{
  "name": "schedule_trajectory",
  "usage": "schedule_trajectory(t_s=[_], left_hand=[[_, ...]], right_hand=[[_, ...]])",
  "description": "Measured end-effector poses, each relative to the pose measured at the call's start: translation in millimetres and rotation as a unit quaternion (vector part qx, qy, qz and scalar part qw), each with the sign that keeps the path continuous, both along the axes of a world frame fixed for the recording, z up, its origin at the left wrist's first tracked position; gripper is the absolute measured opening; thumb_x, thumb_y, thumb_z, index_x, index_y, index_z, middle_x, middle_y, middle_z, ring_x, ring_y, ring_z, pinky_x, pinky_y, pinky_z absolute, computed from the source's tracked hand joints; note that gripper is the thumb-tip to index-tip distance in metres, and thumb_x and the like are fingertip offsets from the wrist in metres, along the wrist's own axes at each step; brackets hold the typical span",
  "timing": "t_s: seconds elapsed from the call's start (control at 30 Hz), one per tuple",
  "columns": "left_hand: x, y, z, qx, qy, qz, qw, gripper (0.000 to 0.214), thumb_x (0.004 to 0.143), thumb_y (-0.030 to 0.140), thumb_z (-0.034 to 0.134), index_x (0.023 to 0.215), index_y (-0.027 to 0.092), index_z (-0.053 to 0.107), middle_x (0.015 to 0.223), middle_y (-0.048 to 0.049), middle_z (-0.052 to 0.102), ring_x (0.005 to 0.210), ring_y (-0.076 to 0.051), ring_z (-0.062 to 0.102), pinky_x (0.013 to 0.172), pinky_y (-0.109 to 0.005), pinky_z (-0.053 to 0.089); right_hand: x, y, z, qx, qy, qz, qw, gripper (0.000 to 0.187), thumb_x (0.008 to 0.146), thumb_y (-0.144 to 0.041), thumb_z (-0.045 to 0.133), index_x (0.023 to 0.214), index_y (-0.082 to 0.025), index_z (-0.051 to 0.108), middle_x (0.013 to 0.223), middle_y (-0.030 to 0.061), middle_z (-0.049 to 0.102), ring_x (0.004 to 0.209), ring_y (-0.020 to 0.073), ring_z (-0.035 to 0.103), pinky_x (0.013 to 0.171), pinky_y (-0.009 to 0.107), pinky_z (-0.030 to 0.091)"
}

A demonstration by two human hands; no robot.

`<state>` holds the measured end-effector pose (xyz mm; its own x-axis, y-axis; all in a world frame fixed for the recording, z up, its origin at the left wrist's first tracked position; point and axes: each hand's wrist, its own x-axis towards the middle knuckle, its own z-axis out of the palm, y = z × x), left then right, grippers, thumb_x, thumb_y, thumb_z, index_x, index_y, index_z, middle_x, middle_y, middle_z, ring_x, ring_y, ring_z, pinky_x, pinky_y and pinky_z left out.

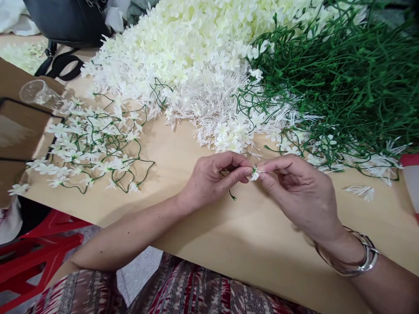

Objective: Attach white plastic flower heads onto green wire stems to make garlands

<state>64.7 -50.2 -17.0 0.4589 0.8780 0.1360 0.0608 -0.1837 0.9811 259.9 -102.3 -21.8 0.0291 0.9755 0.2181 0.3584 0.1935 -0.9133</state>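
Above the tan tabletop (183, 222), my left hand (219, 176) pinches a thin green plastic stem (232, 194), whose lower end hangs below the fingers. My right hand (294, 187) meets it fingertip to fingertip, closed on a small white artificial flower (254, 175) at the stem's end. Most of the flower is hidden by the fingers. Just beyond my hands lie loose white petals (229, 135) and white stamen sprigs (209, 100). To the left, white flowers on green stems (98, 144) are spread in a loose heap.
A tall mound of cream petals (196, 35) covers the back. Green stems (353, 78) are piled at the right. A clear plastic cup (34, 91) lies tipped at the left, near a black bag (70, 22). Red stools (42, 257) stand below the table's left edge.
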Motion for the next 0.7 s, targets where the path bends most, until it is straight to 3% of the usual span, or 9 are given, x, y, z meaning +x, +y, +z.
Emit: schedule_trajectory(t_s=[0.27,0.43,0.53,0.7], left_hand=[[1.8,0.1,-8.0,-0.004,-0.009,-0.001,1.0,0.036,0.095,0.05,0.075,0.091,0.014,0.076,0.078,-0.0058,0.078,0.07,-0.013,0.074,0.067,-0.022,0.06],[2.6,1.8,-2.4,-0.015,-0.014,0.006,1.0,0.034,0.091,0.049,0.08,0.089,0.015,0.077,0.076,-0.0049,0.078,0.071,-0.014,0.075,0.068,-0.023,0.06],[2.2,4.0,4.9,-0.052,-0.041,0.006,0.998,0.034,0.091,0.05,0.08,0.092,0.016,0.076,0.08,-0.0046,0.079,0.073,-0.014,0.076,0.071,-0.024,0.062],[0.3,9.0,9.0,-0.154,-0.109,0.006,0.982,0.034,0.092,0.048,0.079,0.097,0.015,0.073,0.087,-0.0043,0.08,0.074,-0.013,0.077,0.075,-0.023,0.063]], right_hand=[[-0.9,1.1,-8.0,0.027,-0.017,0.015,0.999,0.008,0.095,-0.023,0.073,0.098,-0.03,0.072,0.092,0.0,0.077,0.085,0.02,0.075,0.073,0.035,0.058],[-1.0,5.3,-3.6,0.043,0.006,0.014,0.999,0.008,0.094,-0.022,0.074,0.099,-0.028,0.072,0.091,-0.0019,0.077,0.085,0.0164,0.075,0.075,0.032,0.058],[-1.5,8.6,3.5,0.041,0.053,0.01,0.998,0.014,0.093,-0.023,0.077,0.104,-0.029,0.071,0.094,-0.0011,0.076,0.087,0.0162,0.074,0.078,0.032,0.062],[-0.3,10.8,2.5,0.058,0.102,-0.015,0.993,0.025,0.095,-0.032,0.074,0.12,-0.031,0.068,0.107,0.0044,0.072,0.102,0.021,0.072,0.096,0.041,0.062]])
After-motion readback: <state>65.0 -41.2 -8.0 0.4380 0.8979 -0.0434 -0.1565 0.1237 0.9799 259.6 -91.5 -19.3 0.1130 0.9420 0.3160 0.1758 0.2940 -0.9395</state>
